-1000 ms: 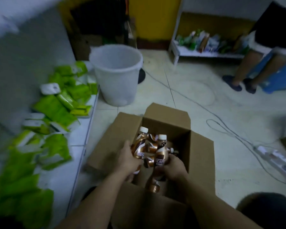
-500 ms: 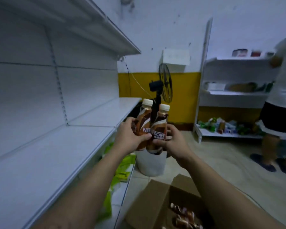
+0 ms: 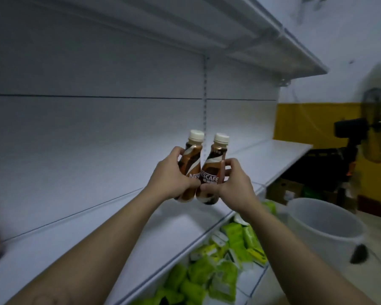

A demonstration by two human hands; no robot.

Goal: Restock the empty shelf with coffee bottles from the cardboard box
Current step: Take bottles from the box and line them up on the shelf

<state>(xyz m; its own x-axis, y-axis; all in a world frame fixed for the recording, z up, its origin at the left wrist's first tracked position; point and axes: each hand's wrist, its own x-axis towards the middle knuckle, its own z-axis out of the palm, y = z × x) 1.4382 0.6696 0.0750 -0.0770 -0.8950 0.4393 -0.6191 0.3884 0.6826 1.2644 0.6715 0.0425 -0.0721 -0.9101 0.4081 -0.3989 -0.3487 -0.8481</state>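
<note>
White shelf (image 3: 141,216): middle tier of the unit. White bucket (image 3: 323,227) on floor, right of shelf. Green packets (image 3: 218,271) on tier beneath shelf. Left hand (image 3: 169,175) and right hand (image 3: 231,183) above shelf's front, each curled round one coffee bottle. Left bottle (image 3: 190,159), right bottle (image 3: 213,170): upright, lower bodies touching, held above shelf.

Brown-and-cream swirled coffee bottles (image 3: 190,168), white caps; white shelf (image 3: 79,243); green packets (image 3: 209,269); yellow wall (image 3: 306,122).
</note>
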